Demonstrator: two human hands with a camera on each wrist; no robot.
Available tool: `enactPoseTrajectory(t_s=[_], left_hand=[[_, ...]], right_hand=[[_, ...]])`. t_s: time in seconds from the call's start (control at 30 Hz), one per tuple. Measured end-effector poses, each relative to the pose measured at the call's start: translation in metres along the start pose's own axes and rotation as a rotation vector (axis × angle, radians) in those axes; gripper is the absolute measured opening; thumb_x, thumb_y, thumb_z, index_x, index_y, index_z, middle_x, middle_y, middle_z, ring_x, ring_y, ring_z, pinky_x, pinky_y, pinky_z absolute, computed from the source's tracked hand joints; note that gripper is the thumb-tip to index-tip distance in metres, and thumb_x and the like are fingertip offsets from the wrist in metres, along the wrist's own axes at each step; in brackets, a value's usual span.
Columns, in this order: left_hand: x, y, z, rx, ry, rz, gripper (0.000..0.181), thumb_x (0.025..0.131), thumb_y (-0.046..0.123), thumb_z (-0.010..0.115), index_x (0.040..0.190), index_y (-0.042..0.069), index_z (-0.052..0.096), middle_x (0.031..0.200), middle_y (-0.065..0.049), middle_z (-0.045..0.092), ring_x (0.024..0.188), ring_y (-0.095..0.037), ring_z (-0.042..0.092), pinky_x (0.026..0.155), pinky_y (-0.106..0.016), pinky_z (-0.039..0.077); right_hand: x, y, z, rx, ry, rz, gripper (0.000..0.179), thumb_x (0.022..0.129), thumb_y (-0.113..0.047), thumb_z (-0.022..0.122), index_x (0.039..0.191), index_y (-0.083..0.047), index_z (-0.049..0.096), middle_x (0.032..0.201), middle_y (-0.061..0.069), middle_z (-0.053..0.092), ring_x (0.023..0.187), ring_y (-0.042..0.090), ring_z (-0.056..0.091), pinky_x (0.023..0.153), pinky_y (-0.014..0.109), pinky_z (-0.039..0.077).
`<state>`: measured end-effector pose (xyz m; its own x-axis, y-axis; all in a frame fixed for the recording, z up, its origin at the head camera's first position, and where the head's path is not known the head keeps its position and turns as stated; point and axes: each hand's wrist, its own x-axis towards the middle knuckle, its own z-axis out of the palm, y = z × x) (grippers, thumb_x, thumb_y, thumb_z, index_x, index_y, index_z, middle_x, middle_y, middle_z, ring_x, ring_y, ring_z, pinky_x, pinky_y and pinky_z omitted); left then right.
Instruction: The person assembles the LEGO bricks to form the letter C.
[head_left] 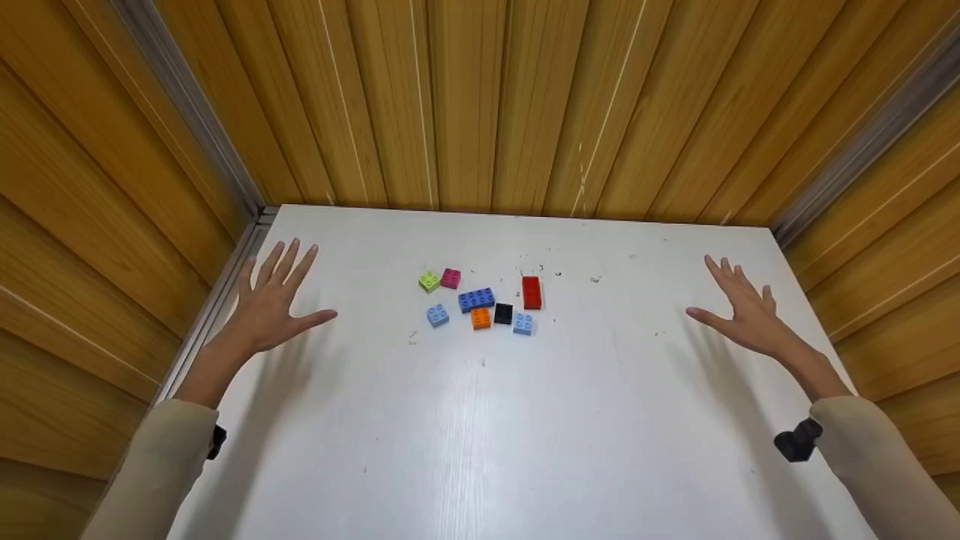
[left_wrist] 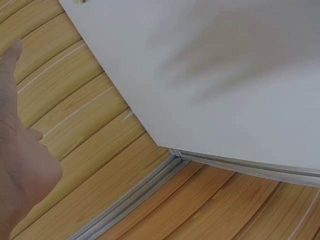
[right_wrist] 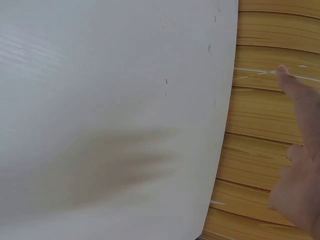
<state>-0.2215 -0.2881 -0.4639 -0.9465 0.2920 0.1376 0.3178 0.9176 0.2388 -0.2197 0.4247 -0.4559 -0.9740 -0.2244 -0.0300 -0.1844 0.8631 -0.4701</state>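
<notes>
Toy building bricks lie in a loose group on the white table, toward its back middle. A lime green brick [head_left: 429, 281] and a magenta brick [head_left: 451, 278] sit at the back left of the group. A long blue brick [head_left: 476, 300] touches or nearly touches an orange brick [head_left: 481, 319]. Beside these are a black brick [head_left: 503, 313], two light blue bricks [head_left: 438, 315] and a long red brick [head_left: 532, 292]. My left hand [head_left: 274, 311], fingers spread, hovers over the table's left side. Over the right side, my right hand [head_left: 742, 311] is likewise spread and holds nothing.
The white table [head_left: 480, 435] has small dark scuff marks. Wood-patterned panels [head_left: 465, 105] rise behind it and on both sides, with grey metal posts [head_left: 202, 112] at the corners. Each sleeve carries a small black device [head_left: 798, 440].
</notes>
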Motion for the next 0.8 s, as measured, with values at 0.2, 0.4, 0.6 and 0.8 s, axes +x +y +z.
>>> enactPoseTrajectory(t_s=[0.2,0.4,0.6,0.8], left_hand=[[0.002,0.007,0.007,-0.062,0.002,-0.009,0.102,0.089,0.06,0.068,0.165,0.02,0.014,0.171,-0.02,0.013,0.157,-0.043,0.008,0.12,-0.071,-0.002],[0.0,0.012,0.02,-0.124,0.017,0.002,0.101,0.088,0.05,0.075,0.164,0.015,0.02,0.167,-0.022,0.026,0.153,-0.044,0.02,0.118,-0.069,0.008],[0.0,0.016,0.033,-0.176,0.023,0.016,0.097,0.088,0.043,0.078,0.163,0.013,0.024,0.162,-0.02,0.038,0.146,-0.044,0.033,0.115,-0.066,0.017],[0.005,0.025,0.046,-0.238,0.024,0.004,0.095,0.09,0.04,0.077,0.163,0.013,0.023,0.158,-0.02,0.044,0.142,-0.043,0.039,0.115,-0.066,0.022]], right_hand=[[0.002,-0.003,0.011,0.114,-0.055,0.004,0.095,0.099,-0.039,0.064,0.165,-0.015,0.0,0.168,0.03,0.001,0.151,0.059,0.004,0.111,0.082,-0.007],[0.007,-0.013,0.022,0.177,-0.098,-0.023,0.087,0.102,-0.033,0.061,0.165,-0.009,0.006,0.169,0.028,0.008,0.151,0.058,0.013,0.114,0.078,0.016],[0.016,-0.033,0.033,0.21,-0.102,-0.072,0.076,0.104,-0.031,0.059,0.163,-0.006,0.018,0.165,0.03,0.021,0.15,0.055,0.023,0.114,0.077,0.021],[0.029,-0.052,0.05,0.247,-0.129,-0.118,0.067,0.105,-0.027,0.058,0.16,-0.004,0.028,0.16,0.031,0.035,0.147,0.052,0.035,0.115,0.072,0.027]])
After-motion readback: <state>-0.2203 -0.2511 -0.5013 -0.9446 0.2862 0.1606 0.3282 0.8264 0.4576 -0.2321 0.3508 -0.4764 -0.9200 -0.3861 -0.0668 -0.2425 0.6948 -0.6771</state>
